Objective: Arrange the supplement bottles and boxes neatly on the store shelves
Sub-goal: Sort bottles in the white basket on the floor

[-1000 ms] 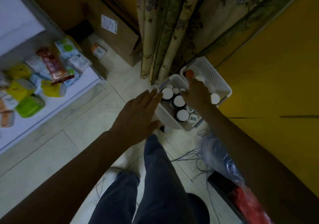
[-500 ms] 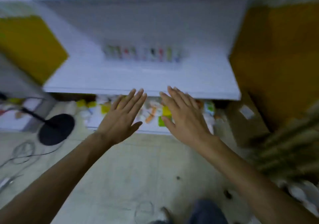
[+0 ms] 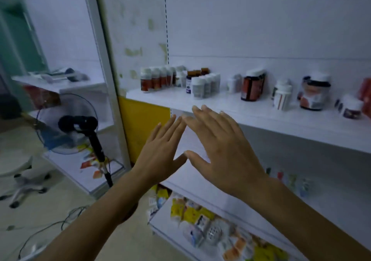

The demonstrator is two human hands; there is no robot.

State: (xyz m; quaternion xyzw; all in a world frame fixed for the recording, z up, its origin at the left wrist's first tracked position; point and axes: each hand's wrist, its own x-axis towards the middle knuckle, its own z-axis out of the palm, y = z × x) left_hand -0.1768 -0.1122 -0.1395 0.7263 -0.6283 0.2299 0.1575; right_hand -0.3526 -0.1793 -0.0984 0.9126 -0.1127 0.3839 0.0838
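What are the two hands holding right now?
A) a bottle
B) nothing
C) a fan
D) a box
B: the left hand and the right hand are both flat and empty with straight fingers, in front of the shelf where the bottles stand.

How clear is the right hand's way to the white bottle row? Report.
Likely clear: the right hand, open and empty, hovers by the shelf edge, nothing between it and the white bottle row.

bare shelf (image 3: 261,118) front, bottles (image 3: 202,86) behind
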